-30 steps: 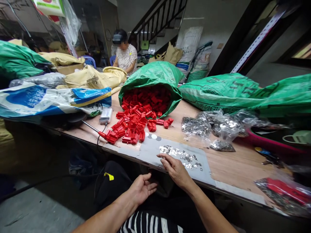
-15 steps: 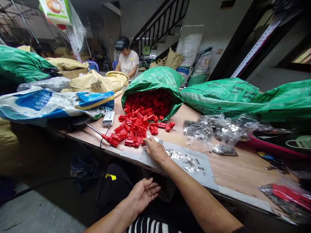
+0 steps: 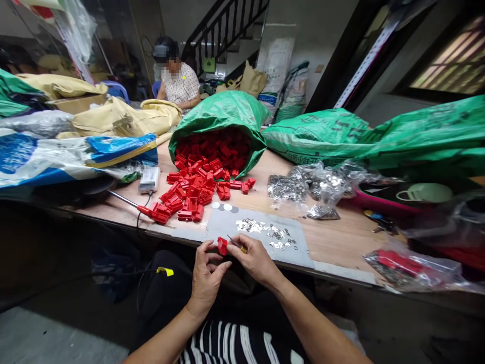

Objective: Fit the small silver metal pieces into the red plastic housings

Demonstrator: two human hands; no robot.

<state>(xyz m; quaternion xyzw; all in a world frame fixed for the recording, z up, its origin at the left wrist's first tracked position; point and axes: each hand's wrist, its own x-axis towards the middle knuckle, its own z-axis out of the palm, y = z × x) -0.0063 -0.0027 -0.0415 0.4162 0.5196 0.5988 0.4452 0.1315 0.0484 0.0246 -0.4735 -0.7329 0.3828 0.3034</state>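
A small red plastic part (image 3: 223,246) is between my two hands at the table's front edge. My left hand (image 3: 207,275) is on its left, with the fingers curled and the thumb pointing toward it; whether they grip the part is hard to see. My right hand (image 3: 252,257) is closed on a thin tool with a yellowish handle (image 3: 243,248), its tip by the red part. Behind them, small metal pieces (image 3: 252,226) are spread on a grey mat (image 3: 223,222). A heap of red parts (image 3: 193,189) spills from a green sack (image 3: 223,114).
Clear bags of metal pieces (image 3: 290,188) lie on the right, near a pink-rimmed container (image 3: 369,202). A white device (image 3: 149,179) with a cable and a red-handled rod (image 3: 129,200) are on the left. Across the table sits a person (image 3: 180,83).
My right hand has come back from the red heap to the table's front edge and now holds the tool. My left hand has risen beside it, and a red part is between them.
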